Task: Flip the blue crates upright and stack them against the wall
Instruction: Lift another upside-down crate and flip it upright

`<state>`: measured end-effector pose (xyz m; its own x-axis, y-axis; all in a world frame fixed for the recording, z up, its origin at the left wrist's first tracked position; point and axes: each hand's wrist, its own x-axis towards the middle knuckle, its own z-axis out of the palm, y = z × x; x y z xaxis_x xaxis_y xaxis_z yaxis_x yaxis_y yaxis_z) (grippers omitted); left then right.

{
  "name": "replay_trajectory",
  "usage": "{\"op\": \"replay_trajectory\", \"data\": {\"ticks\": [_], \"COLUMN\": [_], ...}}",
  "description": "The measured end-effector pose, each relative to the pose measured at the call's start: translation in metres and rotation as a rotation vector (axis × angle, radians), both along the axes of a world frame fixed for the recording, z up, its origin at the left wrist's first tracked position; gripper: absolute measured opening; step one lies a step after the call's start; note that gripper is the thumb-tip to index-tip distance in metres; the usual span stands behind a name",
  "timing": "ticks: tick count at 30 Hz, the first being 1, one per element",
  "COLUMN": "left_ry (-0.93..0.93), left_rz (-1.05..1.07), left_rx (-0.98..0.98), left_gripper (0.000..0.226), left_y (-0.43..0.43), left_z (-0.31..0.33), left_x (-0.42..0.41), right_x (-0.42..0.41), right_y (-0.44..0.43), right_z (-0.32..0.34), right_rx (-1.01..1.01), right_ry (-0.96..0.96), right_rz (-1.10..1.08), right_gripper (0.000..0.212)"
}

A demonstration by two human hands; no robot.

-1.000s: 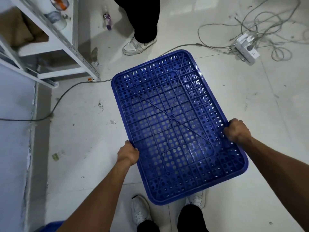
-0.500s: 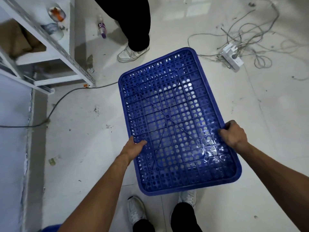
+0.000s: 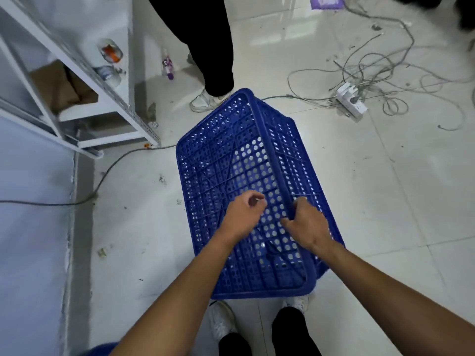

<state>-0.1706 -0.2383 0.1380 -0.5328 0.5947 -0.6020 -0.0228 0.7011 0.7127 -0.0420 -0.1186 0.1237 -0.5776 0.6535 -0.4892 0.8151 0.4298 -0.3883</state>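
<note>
One blue perforated crate (image 3: pixel 218 163) is tipped up on its long side over the white floor, one perforated face turned up towards me. My right hand (image 3: pixel 305 224) is closed over the raised long edge of the crate near its close end. My left hand (image 3: pixel 244 214) hovers over the upward face with fingers loosely curled and holds nothing. My forearms hide part of the crate's near end. A sliver of another blue object (image 3: pixel 100 349) shows at the bottom left edge.
The pale wall (image 3: pixel 30 227) runs down the left. A white metal rack (image 3: pixel 108 98) stands at upper left, with a grey cable (image 3: pixel 115 163) below it. Another person's leg (image 3: pixel 205 34) and shoe (image 3: pixel 205 101) stand just beyond the crate. A power strip (image 3: pixel 352 101) lies at right among tangled wires.
The crate lay flat with its base up, held by both hands at its sides. Now it is rotated onto its side, my left hand has let go, and my right hand has moved inwards.
</note>
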Motion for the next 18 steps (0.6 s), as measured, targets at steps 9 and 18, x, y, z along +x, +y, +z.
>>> {"op": "replay_trajectory", "data": {"ticks": [9,18], "left_ry": [0.25,0.476], "left_rz": [0.013,0.215], "left_rx": [-0.157,-0.333], "left_gripper": [0.052,0.039], "left_y": [-0.048,-0.137], "left_z": [-0.01,-0.025], "left_x": [0.0,-0.032], "right_x": [-0.04,-0.053], "right_y": [-0.08,-0.097], "right_z": [0.008,-0.015], "right_rx": [-0.166,-0.171], "right_ry": [0.159,0.222], "right_rz": [0.138,-0.049], "right_gripper": [0.026,0.041]}}
